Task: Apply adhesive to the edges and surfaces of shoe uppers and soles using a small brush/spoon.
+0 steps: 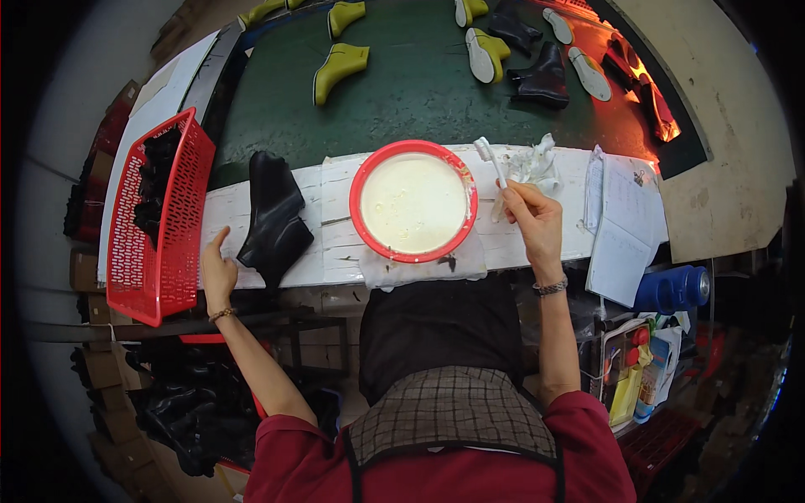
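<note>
My right hand (pixel 537 220) pinches a white toothbrush-like brush (pixel 490 159), its bristle end pointing up and to the left. To its left sits a red bowl (pixel 359 201) of creamy white liquid, with smears on its right rim. At the left of the bench lies a black wedge-heeled ankle boot (pixel 275 218) on its side. My left hand (pixel 220 272) is between this boot and a red basket (pixel 186 226), apart from the boot. Its index finger stretches out and nothing shows in its grasp.
On the green belt (pixel 402 92) stand yellow boots (pixel 342 69), black boots (pixel 543 77) and pale soles (pixel 590 74). A crumpled white cloth (pixel 535 164) lies beyond my right hand. An open notebook (pixel 622 226) and a blue bottle (pixel 672 289) are at the right.
</note>
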Demonstrator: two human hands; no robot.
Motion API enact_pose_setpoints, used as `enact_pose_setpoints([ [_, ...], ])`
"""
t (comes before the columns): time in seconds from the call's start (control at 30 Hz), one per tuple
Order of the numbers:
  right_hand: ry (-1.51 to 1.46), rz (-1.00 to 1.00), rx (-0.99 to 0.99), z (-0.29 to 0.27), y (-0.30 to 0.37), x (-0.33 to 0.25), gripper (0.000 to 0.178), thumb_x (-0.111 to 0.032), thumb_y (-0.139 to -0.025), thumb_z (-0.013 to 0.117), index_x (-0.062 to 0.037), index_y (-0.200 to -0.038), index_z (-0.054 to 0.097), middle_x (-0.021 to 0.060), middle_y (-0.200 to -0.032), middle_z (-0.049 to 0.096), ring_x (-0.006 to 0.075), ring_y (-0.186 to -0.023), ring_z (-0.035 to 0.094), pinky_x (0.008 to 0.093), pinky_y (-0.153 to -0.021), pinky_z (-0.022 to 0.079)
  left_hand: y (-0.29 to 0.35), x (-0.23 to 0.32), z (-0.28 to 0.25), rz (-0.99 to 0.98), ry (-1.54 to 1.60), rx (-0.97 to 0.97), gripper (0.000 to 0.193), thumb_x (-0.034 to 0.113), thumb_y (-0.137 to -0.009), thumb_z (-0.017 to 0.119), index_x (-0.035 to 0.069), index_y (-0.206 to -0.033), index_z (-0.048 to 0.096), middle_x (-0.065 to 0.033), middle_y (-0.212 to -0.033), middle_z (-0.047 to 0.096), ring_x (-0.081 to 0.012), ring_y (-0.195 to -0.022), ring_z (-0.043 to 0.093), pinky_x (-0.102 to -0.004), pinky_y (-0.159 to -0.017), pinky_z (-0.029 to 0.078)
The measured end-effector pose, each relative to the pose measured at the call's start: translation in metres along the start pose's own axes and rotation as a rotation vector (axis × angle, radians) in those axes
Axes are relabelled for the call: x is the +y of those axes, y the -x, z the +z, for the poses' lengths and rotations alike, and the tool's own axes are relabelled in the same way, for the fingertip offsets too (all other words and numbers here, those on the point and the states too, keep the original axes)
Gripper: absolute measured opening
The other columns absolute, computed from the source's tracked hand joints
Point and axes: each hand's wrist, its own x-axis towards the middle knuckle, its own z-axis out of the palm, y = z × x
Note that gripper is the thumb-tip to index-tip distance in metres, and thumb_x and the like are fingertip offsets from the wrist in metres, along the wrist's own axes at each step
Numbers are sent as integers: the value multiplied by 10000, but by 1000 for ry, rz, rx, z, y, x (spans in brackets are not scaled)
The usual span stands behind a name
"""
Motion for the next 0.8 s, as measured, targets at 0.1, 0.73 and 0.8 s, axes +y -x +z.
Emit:
enact_pose_setpoints([
  [0.1, 193, -67, -21, -1, 0, -4, 195, -86, -950, 721, 11, -1116, 757, 29, -884, 673, 69, -716, 569, 228, -621, 452, -12, 15, 2, 10, 209, 139, 480, 14, -928, 585, 32, -1407, 578, -256, -1376, 604, -388, -1260, 595, -410, -1041, 467],
  [0.73, 734, -267, -161, 10, 30, -43, 143, -92, -866, 761, -49, -1002, 759, 77, -842, 647, 227, -688, 640, 333, -601, 493, -75, 112, 70, -106, 106, 209, 1145, 435, -710, 893, 121, -1575, 213, -306, -1319, 562, -470, -1181, 574, -568, -928, 479],
  [0.8, 776, -284, -148, -1, 31, -34, 168, -60, -883, 753, -26, -1047, 752, 90, -830, 638, 189, -644, 597, 299, -579, 464, -75, 110, 56, -83, 280, 289, 908, 365, -795, 849, 76, -1498, 352, -273, -1183, 674, -442, -1061, 666, -505, -879, 519],
])
